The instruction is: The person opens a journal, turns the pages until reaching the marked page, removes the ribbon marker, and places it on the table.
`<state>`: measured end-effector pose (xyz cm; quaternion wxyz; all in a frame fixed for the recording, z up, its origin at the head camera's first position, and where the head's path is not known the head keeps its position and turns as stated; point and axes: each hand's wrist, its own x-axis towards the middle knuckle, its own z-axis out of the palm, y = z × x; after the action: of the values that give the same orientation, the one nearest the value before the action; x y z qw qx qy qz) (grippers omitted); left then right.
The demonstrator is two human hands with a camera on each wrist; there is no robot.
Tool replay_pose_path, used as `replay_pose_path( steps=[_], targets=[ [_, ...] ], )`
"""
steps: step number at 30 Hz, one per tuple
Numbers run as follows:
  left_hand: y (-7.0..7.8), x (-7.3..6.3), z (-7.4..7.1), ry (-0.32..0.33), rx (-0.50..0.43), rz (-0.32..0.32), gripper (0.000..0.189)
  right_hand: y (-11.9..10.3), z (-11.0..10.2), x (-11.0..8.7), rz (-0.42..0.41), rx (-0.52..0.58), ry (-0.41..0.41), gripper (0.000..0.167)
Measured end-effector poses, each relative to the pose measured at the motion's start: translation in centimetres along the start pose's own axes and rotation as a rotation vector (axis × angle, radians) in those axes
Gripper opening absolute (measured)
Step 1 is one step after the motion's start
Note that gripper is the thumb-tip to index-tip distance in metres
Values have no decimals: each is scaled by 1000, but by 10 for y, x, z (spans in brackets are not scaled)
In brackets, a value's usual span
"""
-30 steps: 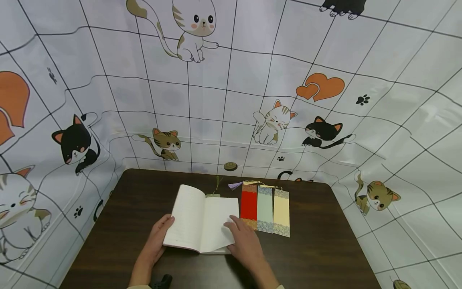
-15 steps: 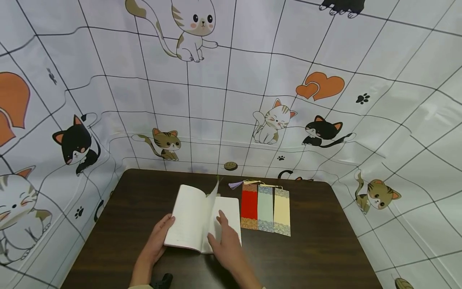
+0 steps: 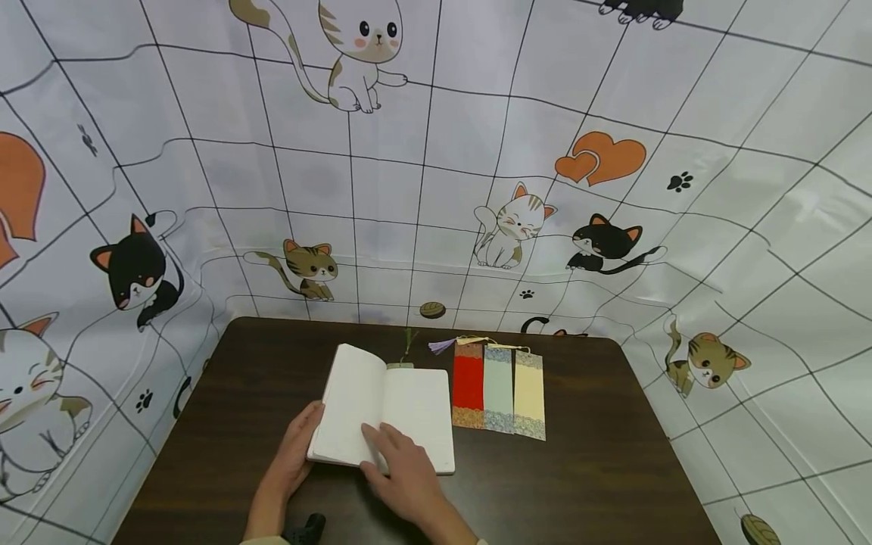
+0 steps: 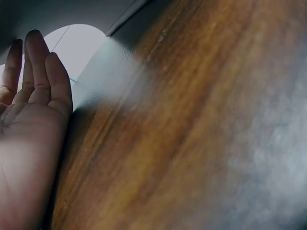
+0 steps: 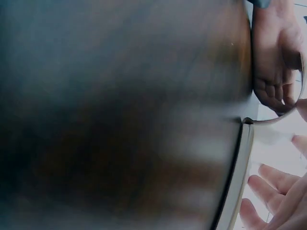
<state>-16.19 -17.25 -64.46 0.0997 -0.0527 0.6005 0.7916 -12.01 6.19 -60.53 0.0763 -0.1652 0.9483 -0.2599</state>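
A notebook (image 3: 418, 409) with blank-looking white pages lies spread on the table. My left hand (image 3: 293, 446) grips its left edge; the left wrist view shows fingers (image 4: 60, 86) under the raised cover. Over the lower part of the pages, near the fold, my right hand (image 3: 406, 473) has its fingers spread and seems to touch the left page. In the right wrist view these fingers (image 5: 264, 189) are loosely extended and pinch nothing. A green tassel (image 3: 408, 344) and a bit of greenish card (image 3: 400, 365) stick out behind the notebook's top edge; the rest is hidden.
Right of the notebook lie a red bookmark (image 3: 468, 384), a pale green bookmark (image 3: 499, 390) and a yellow bookmark (image 3: 529, 397), with tassels at the top. The dark wooden table (image 3: 599, 454) meets a cat-print curtain (image 3: 381, 189) behind. Something black (image 3: 309, 528) sits by my left wrist.
My right hand has moved left across the notebook, and a leaf has turned over from the right side to the left. My left hand has kept its hold on the left edge.
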Motion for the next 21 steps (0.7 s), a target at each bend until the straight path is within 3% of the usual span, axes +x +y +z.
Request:
replay_pose_path(
  steps=[3, 10, 16, 21],
  targets=[
    [0, -1, -1, 3, -11, 15, 44, 0, -1, 1, -4, -21, -19, 61],
    [-1, -2, -2, 37, -28, -15, 34, 3, -5, 2, -40, -50, -64, 62],
    [-5, -2, -2, 35, -24, -14, 37, 16, -15, 5, 1, 15, -61, 60],
    [-4, 0, 1, 45, -11, -20, 42, 37, -25, 9, -48, -119, -25, 50]
  ],
)
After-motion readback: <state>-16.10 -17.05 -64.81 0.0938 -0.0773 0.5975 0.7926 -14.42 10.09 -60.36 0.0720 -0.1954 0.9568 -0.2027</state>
